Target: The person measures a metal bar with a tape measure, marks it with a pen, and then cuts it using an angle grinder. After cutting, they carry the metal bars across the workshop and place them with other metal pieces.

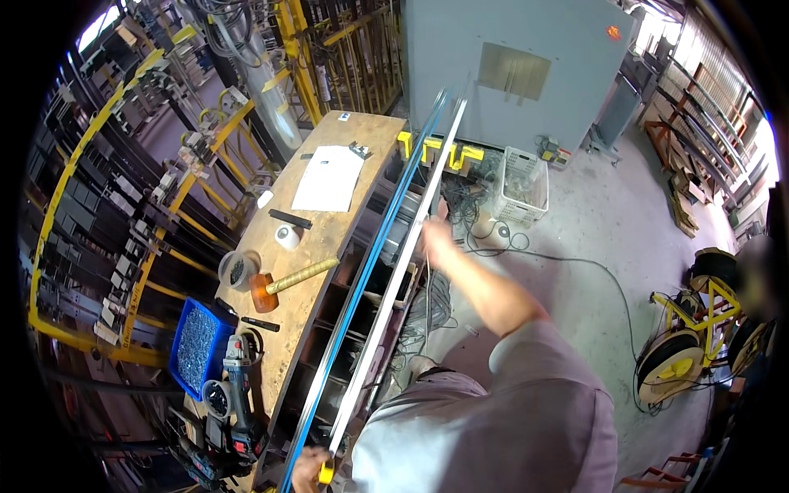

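A long white bar (pixel 386 304) runs from the lower edge toward the grey cabinet. Beside it on the left lies a long bar with blue strips (pixel 362 275), roughly parallel. My right hand (pixel 437 240) is closed at the right side of the white bar, about midway along; its fingertips are partly hidden. Down at the near end, my left hand (pixel 307 470) is closed against the white bar, next to a small yellow piece (pixel 327 471). Yellow brackets (pixel 444 153) stand beneath the far part of the bars.
The wooden bench (pixel 283 316) at left carries a mallet (pixel 265 292), a white paper sheet (pixel 327 179), a blue bin (pixel 197 345) of small parts and a power tool (pixel 238 378). A white crate (pixel 523 187), cables (pixel 427 304) and spools (pixel 672 366) are on the floor.
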Demonstrator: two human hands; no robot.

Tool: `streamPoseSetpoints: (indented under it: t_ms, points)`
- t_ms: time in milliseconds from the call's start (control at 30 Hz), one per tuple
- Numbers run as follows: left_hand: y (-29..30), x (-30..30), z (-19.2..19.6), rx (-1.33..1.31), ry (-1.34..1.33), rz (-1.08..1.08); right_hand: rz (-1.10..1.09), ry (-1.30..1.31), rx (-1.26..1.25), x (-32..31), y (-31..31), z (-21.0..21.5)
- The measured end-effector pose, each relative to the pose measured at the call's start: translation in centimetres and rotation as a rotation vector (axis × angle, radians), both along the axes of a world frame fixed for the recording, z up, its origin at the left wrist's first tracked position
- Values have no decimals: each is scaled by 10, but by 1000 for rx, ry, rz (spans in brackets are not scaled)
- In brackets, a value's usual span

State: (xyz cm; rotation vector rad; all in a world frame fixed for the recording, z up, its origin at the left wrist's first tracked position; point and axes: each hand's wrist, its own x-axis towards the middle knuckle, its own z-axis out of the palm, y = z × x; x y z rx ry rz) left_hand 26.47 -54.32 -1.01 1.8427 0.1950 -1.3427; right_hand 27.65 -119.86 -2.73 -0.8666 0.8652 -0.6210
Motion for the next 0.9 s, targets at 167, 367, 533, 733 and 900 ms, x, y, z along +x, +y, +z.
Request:
streamPoseSetpoints:
  t_ms: [167, 367, 533, 733, 900]
  points:
    - [-66, 4, 49, -62, -34, -82, 72, 288, -344, 15, -25, -39]
    - [-192, 30, 30, -267, -174, 14, 238, 111, -14, 0, 121, 13]
    - [-163, 26, 7, -164, -450, -178, -66, 146, -233, 44, -28, -47]
    - [-174, 3, 2, -217, -504, -154, -178, 235, -349, 56, -111, -53]
    - [-191, 5, -14, -180, -541, -145, -212, 274, -309, 56, -144, -74]
